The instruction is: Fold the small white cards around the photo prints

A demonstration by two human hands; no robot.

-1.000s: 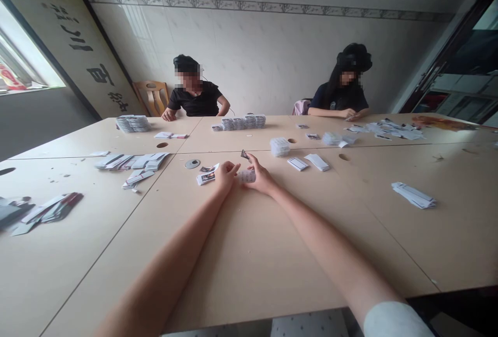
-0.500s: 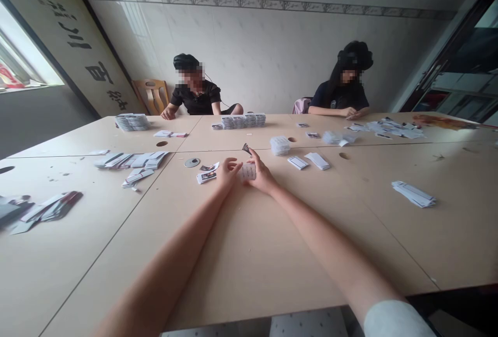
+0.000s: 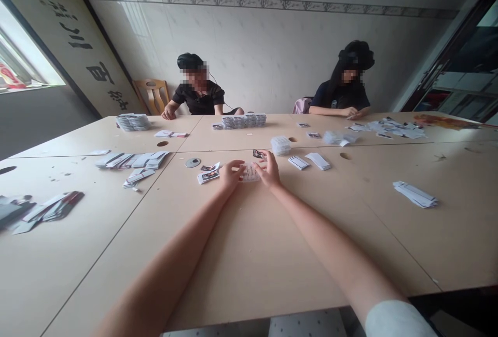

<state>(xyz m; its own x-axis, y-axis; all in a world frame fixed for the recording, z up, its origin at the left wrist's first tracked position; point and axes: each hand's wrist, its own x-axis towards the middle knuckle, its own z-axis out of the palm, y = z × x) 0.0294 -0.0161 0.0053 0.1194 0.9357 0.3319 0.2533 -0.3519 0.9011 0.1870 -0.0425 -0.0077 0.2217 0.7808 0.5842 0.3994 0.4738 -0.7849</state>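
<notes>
A small clear plastic tray with faint rows of marks lies low over the table between my hands. My left hand has its thumb and fingers closed at the tray's left edge. On the opposite edge rests the thumb of my right hand, whose upper fingers pinch a small dark printed card beyond the tray. Just left of my left hand are printed cards with dark pictures, in a small loose pile.
A round grey disc lies left of the cards. Clear plastic trays are stacked ahead, near white card stacks. More paper strips spread leftward, and another bundle lies right. Two people sit across the table.
The tray has gone from tilted up in my right hand to lying flatter between both hands. My right hand and the dark card have shifted slightly right.
</notes>
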